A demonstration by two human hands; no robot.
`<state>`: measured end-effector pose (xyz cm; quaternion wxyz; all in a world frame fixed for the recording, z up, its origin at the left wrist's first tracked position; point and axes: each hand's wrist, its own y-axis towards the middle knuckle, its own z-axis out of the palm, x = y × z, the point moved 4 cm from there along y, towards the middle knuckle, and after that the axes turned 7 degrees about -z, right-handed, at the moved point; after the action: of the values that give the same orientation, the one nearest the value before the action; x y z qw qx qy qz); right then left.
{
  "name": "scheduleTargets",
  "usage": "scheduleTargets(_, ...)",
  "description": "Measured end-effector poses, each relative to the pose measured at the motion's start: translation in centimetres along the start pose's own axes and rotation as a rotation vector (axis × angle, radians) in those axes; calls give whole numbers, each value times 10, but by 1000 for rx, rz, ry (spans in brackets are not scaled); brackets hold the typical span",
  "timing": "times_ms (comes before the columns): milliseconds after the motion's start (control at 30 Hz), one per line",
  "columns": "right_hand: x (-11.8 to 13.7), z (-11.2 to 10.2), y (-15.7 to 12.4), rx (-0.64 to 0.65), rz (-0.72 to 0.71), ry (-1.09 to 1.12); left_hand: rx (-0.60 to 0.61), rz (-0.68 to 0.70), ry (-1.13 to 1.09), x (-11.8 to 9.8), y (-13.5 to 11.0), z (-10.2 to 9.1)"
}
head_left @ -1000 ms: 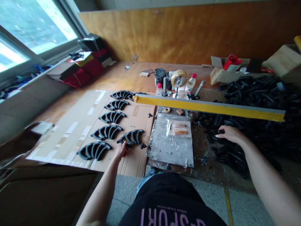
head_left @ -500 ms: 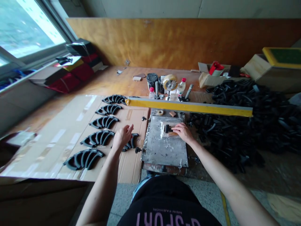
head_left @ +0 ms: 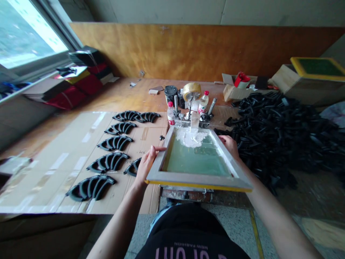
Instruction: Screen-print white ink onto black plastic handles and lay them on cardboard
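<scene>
A screen printing frame [head_left: 201, 178] with green mesh lies across the middle, tilted over the metal plate, which it now hides. White ink [head_left: 192, 138] is smeared over the mesh's far end, around the foot of an upright squeegee [head_left: 194, 121]. My left hand [head_left: 147, 163] grips the frame's left side, index finger stretched along the edge. On the opposite side my right hand [head_left: 229, 145] holds the right edge, its fingers partly hidden. Left of the frame, curved black plastic parts [head_left: 107, 162] lie in fanned groups on flat cardboard [head_left: 61, 140].
A large heap of black parts [head_left: 272, 136] covers the right side. Behind the frame stand bottles with red caps [head_left: 203, 102], a black tub [head_left: 170, 94] and a tape roll [head_left: 192, 91]. Boxes [head_left: 293, 81] sit back right; red and black stacks [head_left: 86, 84] sit back left.
The raised frame has swung down over the plate. My right hand has left the small black part on the plate, and both hands have taken hold of the frame's sides.
</scene>
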<state>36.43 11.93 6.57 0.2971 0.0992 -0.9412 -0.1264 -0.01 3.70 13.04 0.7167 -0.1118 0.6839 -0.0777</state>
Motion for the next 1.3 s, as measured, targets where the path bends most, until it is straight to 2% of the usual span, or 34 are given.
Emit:
scheduleTargets(100,18,-10,30,-138,-98,-66,105,-187,90,56,-8,-9)
scheduleTargets(167,47,1,52,-134,-237,-119,109,-235,106,88,-6,-10)
scheduleTargets(233,73,22,70,-34,-320,-171,80,-249,132,112,-1,-9)
scheduleTargets(300,88,44,80,111,-329,-226,58,-245,151,127,5,-8)
scheduleTargets(367,94,60,76,242,-313,-287,45,-248,149,136,8,-8)
scheduleTargets(433,98,67,59,323,-361,-320,34,-258,137,140,10,-10)
scheduleTargets(567,107,58,16,436,-647,-235,31,-263,86,141,8,-10)
scheduleTargets(633,110,50,7,509,-741,-152,39,-263,73,139,6,-8)
scheduleTargets(700,111,45,9,537,-739,-93,36,-264,82,136,5,-8)
scheduleTargets(833,112,48,14,349,-630,-127,26,-273,99,134,5,-9)
scheduleTargets(900,113,55,4,307,-676,-128,34,-284,94,136,5,-9)
scheduleTargets(1000,111,59,-5,338,-720,-79,38,-285,97,135,5,-9)
scheduleTargets(1067,109,56,9,322,-642,-65,43,-285,98,128,3,-9)
scheduleTargets(1133,107,51,35,263,-521,-75,70,-292,97,113,-2,-8)
scheduleTargets(1233,100,38,79,158,-361,-143,94,-261,80,76,-10,-9)
scheduleTargets(1300,85,21,98,68,-271,-191,68,-209,67,47,-14,-10)
